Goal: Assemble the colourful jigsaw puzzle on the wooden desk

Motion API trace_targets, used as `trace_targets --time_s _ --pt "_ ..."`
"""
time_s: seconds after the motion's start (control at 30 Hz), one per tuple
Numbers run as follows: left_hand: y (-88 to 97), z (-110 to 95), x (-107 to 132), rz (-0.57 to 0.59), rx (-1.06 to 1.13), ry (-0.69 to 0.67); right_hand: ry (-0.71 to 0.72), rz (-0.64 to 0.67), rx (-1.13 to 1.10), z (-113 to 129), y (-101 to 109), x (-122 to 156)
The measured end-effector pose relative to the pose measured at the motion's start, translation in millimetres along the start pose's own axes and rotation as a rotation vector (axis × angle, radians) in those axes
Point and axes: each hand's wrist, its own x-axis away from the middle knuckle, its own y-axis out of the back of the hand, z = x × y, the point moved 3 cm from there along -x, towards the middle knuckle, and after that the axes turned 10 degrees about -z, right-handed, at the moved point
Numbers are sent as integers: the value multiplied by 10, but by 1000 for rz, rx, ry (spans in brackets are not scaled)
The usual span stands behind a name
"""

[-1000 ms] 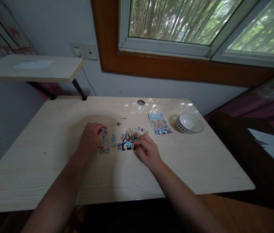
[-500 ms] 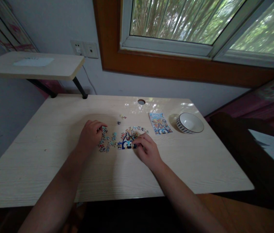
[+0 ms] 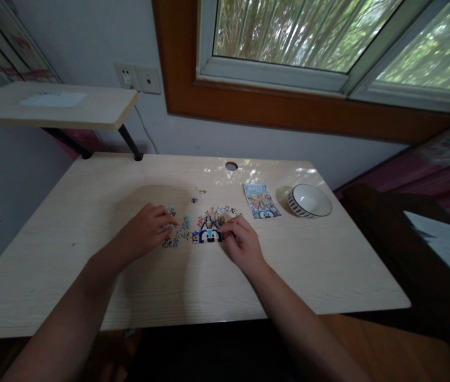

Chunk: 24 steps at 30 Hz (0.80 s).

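Note:
A partly assembled jigsaw puzzle [image 3: 210, 236] lies flat on the desk, its lower part showing a blue and white cartoon dog face. My right hand [image 3: 243, 241] rests at the puzzle's right edge, thumb and fingertips pinched together; whatever is between them is too small to make out. Loose puzzle pieces [image 3: 185, 225] are spread to the left of the assembled part. Over these, my left hand [image 3: 151, 228] reaches in from the left with its fingers stretched out and slightly apart, hiding some of them.
A printed picture card [image 3: 262, 201] lies right of the puzzle, with a white striped bowl [image 3: 310, 201] beside it. A few stray pieces [image 3: 200, 190] sit farther back, below the round cable hole [image 3: 231, 166]. A raised shelf [image 3: 69, 106] stands over the desk's back left.
My left hand has shifted down from the far-left edge of the loose pieces, its fingers now lower and over them. My right hand stays at the puzzle's right edge.

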Motion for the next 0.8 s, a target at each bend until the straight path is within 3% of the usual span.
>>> trace_targets --time_s 0.27,0.8 --pt "-20 -45 280 84 46 -47 -5 -30 8 -8 15 -15" --pt "-52 -22 326 107 2 -28 -10 -26 -1 -20 4 -7"
